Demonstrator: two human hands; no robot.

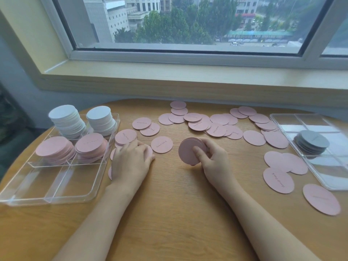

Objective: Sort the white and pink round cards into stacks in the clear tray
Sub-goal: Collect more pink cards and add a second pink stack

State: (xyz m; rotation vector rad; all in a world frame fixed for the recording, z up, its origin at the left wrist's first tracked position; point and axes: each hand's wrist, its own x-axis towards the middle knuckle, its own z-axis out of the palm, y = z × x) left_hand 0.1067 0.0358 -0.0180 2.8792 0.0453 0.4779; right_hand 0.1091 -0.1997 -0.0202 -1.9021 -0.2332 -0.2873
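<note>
The clear tray (56,194) sits at the table's left. Its far compartments hold two white card stacks (65,117) (100,117), and the middle ones hold two pink stacks (54,149) (91,145); the near compartments hold nothing. My right hand (212,162) grips a small stack of pink cards (188,153), tilted up off the table, with the thumb on its face. My left hand (131,159) lies flat on pink cards beside the tray, fingers spread over them. Several loose pink cards (216,125) are scattered across the far and right side of the table.
A second clear tray or lid (320,125) lies at the right with a grey-looking card stack (312,142) in it. More pink cards (278,179) lie by its near edge. A window sill runs behind the round wooden table (178,213).
</note>
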